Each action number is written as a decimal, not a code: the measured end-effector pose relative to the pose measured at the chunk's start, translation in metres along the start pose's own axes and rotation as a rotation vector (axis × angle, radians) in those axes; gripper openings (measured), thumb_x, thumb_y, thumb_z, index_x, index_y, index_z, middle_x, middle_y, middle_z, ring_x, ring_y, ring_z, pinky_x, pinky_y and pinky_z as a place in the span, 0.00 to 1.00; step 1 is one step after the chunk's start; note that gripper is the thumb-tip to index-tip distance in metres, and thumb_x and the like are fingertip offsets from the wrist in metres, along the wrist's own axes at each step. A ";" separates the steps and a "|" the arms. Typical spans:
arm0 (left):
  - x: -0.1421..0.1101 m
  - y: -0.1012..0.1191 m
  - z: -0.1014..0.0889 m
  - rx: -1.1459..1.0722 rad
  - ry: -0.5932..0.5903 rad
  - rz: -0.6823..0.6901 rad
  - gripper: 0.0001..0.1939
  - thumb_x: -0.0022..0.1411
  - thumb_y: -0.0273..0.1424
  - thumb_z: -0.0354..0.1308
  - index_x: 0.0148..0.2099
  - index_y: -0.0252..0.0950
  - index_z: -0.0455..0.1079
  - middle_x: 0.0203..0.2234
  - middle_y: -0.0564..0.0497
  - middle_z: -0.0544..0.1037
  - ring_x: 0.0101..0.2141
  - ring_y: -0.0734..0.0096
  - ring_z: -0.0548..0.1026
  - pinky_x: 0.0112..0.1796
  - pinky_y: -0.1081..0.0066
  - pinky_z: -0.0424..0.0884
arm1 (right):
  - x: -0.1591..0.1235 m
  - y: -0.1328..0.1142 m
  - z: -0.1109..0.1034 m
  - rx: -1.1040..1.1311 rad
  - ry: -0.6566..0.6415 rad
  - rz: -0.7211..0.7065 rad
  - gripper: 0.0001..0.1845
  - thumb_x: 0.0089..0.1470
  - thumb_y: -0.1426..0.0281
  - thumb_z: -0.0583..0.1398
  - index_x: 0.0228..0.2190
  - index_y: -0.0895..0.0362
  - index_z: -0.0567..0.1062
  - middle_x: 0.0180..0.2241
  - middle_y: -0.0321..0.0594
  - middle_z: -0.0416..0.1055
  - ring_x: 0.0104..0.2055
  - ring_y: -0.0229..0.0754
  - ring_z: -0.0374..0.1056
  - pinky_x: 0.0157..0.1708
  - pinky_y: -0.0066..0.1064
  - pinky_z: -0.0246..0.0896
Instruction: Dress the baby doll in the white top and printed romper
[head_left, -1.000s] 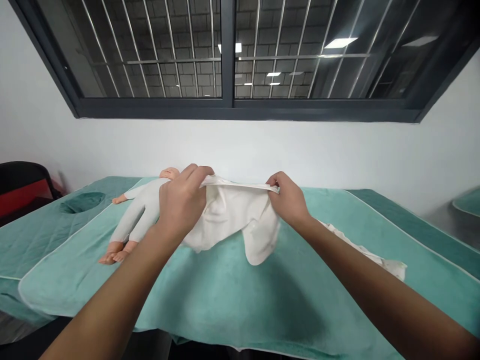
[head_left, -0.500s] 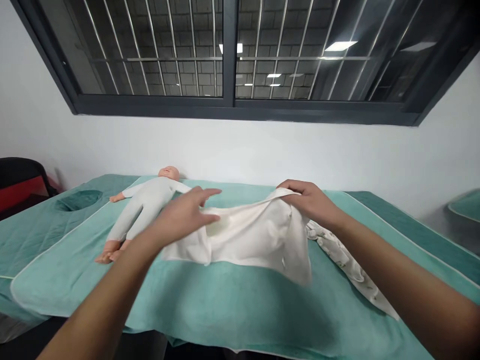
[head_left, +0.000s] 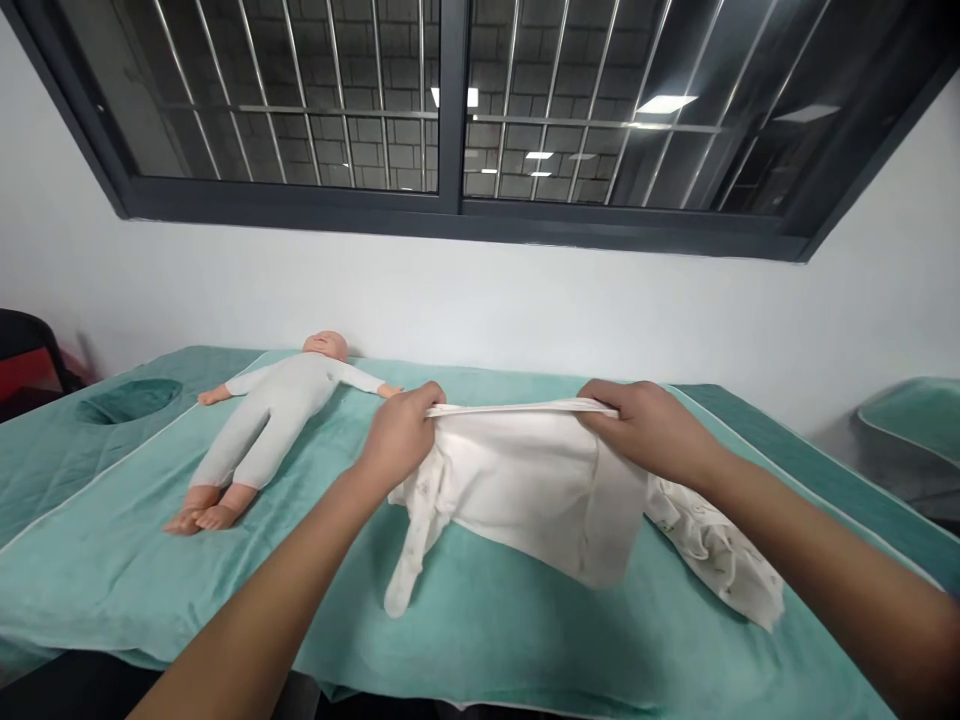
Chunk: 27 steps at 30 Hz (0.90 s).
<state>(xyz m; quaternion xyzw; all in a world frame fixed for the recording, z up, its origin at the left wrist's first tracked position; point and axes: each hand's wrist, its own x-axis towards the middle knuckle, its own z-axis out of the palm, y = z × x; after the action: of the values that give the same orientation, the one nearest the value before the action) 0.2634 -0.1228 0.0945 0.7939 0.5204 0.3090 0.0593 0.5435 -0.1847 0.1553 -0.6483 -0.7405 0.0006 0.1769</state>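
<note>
A small white cloth garment (head_left: 517, 490) is being held up over the light-teal plush cover (head_left: 480, 650), its top edge being kept straight between the left hand (head_left: 403, 428) and the right hand (head_left: 649, 425), each being clamped on 1 end, while some fingertips are being hidden behind the hands themselves. A crumpled white printed cloth garment (head_left: 712, 555) at the right is being partly hidden by the right hand and forearm, its print being too small to be made out. The pale-grey-suited doll (head_left: 281, 410) is being supported by the cover at the left, and a black-and-red object (head_left: 30, 365) is being cut off by the view's left edge.
</note>
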 end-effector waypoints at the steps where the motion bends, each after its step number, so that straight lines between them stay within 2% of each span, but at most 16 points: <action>1: 0.000 -0.003 -0.006 0.084 0.024 -0.013 0.14 0.54 0.19 0.46 0.36 0.41 0.68 0.30 0.52 0.77 0.34 0.62 0.74 0.32 0.69 0.62 | -0.001 0.008 0.001 -0.104 -0.023 0.029 0.10 0.54 0.62 0.53 0.27 0.52 0.72 0.23 0.35 0.70 0.27 0.40 0.63 0.25 0.28 0.48; 4: -0.004 -0.008 -0.025 0.275 0.061 -0.046 0.14 0.56 0.22 0.47 0.39 0.42 0.69 0.33 0.53 0.79 0.34 0.60 0.75 0.30 0.69 0.59 | -0.004 0.028 0.005 -0.314 -0.051 0.109 0.14 0.53 0.59 0.54 0.22 0.53 0.67 0.19 0.37 0.65 0.23 0.41 0.59 0.24 0.30 0.42; 6: -0.006 -0.012 -0.034 0.331 0.085 -0.078 0.12 0.57 0.24 0.48 0.40 0.43 0.68 0.33 0.53 0.79 0.34 0.59 0.75 0.29 0.68 0.58 | -0.007 0.035 0.007 -0.336 -0.031 0.156 0.16 0.53 0.58 0.54 0.21 0.54 0.66 0.19 0.38 0.65 0.22 0.40 0.59 0.23 0.30 0.41; 9: -0.009 -0.017 -0.041 0.299 0.101 -0.165 0.11 0.59 0.28 0.48 0.41 0.42 0.68 0.32 0.51 0.79 0.34 0.58 0.75 0.29 0.68 0.59 | -0.009 0.038 0.008 -0.214 -0.016 0.174 0.14 0.53 0.59 0.53 0.23 0.54 0.67 0.22 0.38 0.67 0.24 0.40 0.61 0.23 0.29 0.44; 12: -0.012 -0.022 -0.045 0.139 0.123 -0.287 0.12 0.60 0.34 0.48 0.44 0.43 0.69 0.34 0.52 0.79 0.34 0.59 0.75 0.30 0.69 0.62 | -0.010 0.039 0.008 0.016 -0.021 0.153 0.13 0.54 0.59 0.52 0.26 0.54 0.69 0.26 0.37 0.70 0.28 0.40 0.65 0.24 0.27 0.51; 15: -0.013 -0.030 -0.050 -0.013 0.099 -0.395 0.14 0.59 0.42 0.51 0.42 0.42 0.71 0.32 0.53 0.79 0.32 0.62 0.75 0.29 0.71 0.64 | -0.009 0.045 0.010 0.186 -0.056 0.180 0.19 0.55 0.52 0.53 0.27 0.54 0.69 0.27 0.37 0.71 0.29 0.41 0.67 0.25 0.27 0.56; 17: -0.007 -0.040 -0.050 -0.042 0.017 -0.424 0.16 0.56 0.44 0.53 0.41 0.42 0.72 0.30 0.53 0.79 0.31 0.62 0.75 0.29 0.71 0.64 | -0.005 0.051 0.016 0.223 -0.122 0.202 0.23 0.54 0.47 0.54 0.29 0.54 0.70 0.29 0.37 0.72 0.30 0.42 0.67 0.26 0.27 0.57; 19: 0.003 -0.051 -0.043 -0.042 -0.083 -0.422 0.18 0.54 0.46 0.55 0.41 0.41 0.73 0.30 0.52 0.79 0.31 0.62 0.76 0.29 0.72 0.65 | 0.002 0.057 0.028 0.232 -0.196 0.202 0.25 0.53 0.44 0.54 0.30 0.54 0.70 0.31 0.36 0.73 0.32 0.42 0.68 0.28 0.28 0.58; 21: 0.017 -0.064 -0.027 -0.023 -0.153 -0.408 0.19 0.54 0.47 0.54 0.42 0.41 0.73 0.34 0.50 0.80 0.35 0.60 0.77 0.31 0.72 0.66 | 0.014 0.062 0.047 0.222 -0.225 0.198 0.26 0.53 0.42 0.53 0.31 0.53 0.70 0.34 0.37 0.74 0.34 0.43 0.69 0.31 0.28 0.59; 24: 0.040 -0.084 0.011 0.053 -0.208 -0.397 0.19 0.56 0.47 0.53 0.43 0.41 0.73 0.42 0.46 0.80 0.43 0.57 0.77 0.38 0.70 0.68 | 0.036 0.069 0.085 0.088 -0.185 0.235 0.28 0.54 0.41 0.51 0.34 0.52 0.71 0.38 0.40 0.74 0.37 0.46 0.70 0.33 0.31 0.58; 27: 0.062 -0.104 0.054 0.159 -0.251 -0.444 0.19 0.57 0.46 0.53 0.45 0.40 0.71 0.43 0.42 0.79 0.44 0.52 0.76 0.39 0.65 0.68 | 0.060 0.076 0.123 -0.134 -0.145 0.248 0.30 0.56 0.40 0.48 0.36 0.53 0.70 0.37 0.44 0.75 0.37 0.49 0.70 0.32 0.32 0.56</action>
<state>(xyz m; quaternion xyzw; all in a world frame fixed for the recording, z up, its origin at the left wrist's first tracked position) 0.2281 -0.0099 0.0346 0.6947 0.6928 0.1456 0.1271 0.5780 -0.0866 0.0387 -0.7434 -0.6640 0.0200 0.0780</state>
